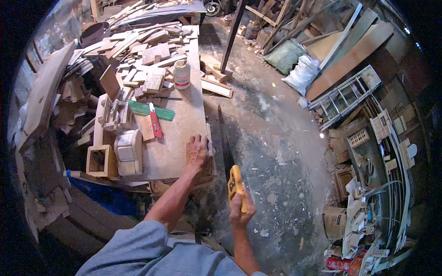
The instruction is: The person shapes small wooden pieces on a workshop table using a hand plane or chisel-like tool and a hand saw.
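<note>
My right hand (pixel 242 209) is wrapped around the yellow handle of a hand saw (pixel 235 177). Its long dark blade points away from me, alongside the right edge of the workbench (pixel 182 163). Palm down near that same edge lies my left hand (pixel 197 152), fingers stretched forward. Left of it on the bench are a red-handled utility knife (pixel 155 122), a green strip (pixel 163 112) and a small wooden board (pixel 147 128). A white bottle (pixel 182 75) with a red-marked label stands farther back.
Scrap wood (pixel 152 53) is heaped over the far bench. Wooden box pieces (pixel 102 161) stand at its left front. A dark post (pixel 232 37) rises beyond the bench. White sacks (pixel 301 73), a metal ladder (pixel 345 97) and a cardboard box (pixel 334 222) line the right side.
</note>
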`<state>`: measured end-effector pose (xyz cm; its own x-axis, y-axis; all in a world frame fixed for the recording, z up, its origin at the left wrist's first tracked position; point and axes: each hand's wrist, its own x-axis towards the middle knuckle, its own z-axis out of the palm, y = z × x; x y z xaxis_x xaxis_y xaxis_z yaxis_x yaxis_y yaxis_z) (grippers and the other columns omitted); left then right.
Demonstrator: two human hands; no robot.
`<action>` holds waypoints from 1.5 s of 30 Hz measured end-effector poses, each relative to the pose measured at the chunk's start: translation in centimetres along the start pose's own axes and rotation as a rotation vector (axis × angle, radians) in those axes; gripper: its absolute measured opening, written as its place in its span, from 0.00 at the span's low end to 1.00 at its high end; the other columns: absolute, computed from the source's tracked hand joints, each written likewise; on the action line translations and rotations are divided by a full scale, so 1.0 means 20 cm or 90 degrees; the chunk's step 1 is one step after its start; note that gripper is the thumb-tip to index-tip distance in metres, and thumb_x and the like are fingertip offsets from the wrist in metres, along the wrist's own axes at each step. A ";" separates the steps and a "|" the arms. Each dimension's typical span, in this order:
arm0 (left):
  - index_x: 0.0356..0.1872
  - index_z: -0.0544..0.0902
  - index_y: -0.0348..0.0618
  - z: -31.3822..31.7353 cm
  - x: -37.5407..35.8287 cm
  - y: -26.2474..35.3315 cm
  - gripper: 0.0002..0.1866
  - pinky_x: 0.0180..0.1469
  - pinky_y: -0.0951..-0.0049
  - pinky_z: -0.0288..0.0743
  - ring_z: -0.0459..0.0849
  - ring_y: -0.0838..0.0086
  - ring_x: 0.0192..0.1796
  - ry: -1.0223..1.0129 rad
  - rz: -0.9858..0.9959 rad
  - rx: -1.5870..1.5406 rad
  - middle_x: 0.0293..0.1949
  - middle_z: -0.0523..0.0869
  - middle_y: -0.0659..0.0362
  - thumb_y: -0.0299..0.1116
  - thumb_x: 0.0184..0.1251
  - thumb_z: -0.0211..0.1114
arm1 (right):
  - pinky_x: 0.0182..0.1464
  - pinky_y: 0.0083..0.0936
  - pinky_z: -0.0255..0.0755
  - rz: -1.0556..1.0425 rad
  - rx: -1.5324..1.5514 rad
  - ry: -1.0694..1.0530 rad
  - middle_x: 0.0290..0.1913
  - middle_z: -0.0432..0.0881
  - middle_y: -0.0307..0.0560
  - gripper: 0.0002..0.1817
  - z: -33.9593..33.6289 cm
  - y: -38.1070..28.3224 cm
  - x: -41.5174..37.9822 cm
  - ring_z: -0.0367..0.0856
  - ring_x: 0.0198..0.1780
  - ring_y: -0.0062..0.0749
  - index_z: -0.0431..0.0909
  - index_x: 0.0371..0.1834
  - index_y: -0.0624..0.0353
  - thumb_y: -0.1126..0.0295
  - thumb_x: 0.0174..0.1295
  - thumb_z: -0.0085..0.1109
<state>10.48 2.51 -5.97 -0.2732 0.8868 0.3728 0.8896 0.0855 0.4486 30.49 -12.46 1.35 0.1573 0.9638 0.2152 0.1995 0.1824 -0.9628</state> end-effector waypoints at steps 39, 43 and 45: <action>0.43 0.81 0.45 0.16 0.02 -0.14 0.12 0.46 0.53 0.76 0.78 0.54 0.50 0.045 0.063 -0.028 0.42 0.80 0.53 0.39 0.63 0.65 | 0.24 0.19 0.68 -0.030 0.052 -0.029 0.32 0.81 0.41 0.25 -0.05 -0.01 0.04 0.73 0.23 0.16 0.78 0.62 0.73 0.61 0.72 0.56; 0.38 0.80 0.43 0.00 0.01 -0.05 0.09 0.48 0.52 0.73 0.77 0.52 0.47 0.015 0.076 -0.044 0.41 0.80 0.52 0.37 0.64 0.65 | 0.26 0.21 0.70 -0.121 -0.012 -0.019 0.25 0.78 0.38 0.26 -0.04 0.08 0.06 0.74 0.23 0.18 0.78 0.63 0.71 0.59 0.72 0.56; 0.39 0.81 0.44 -0.02 -0.01 -0.03 0.09 0.47 0.53 0.72 0.77 0.53 0.47 0.035 0.075 -0.050 0.41 0.80 0.53 0.38 0.64 0.65 | 0.27 0.22 0.71 -0.127 -0.041 -0.033 0.27 0.80 0.40 0.26 -0.03 0.11 0.01 0.75 0.24 0.19 0.78 0.63 0.70 0.59 0.72 0.57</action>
<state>9.78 2.07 -6.06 -0.1909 0.8620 0.4697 0.8862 -0.0545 0.4602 31.63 -11.91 -0.55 0.0581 0.9188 0.3904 0.2838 0.3597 -0.8888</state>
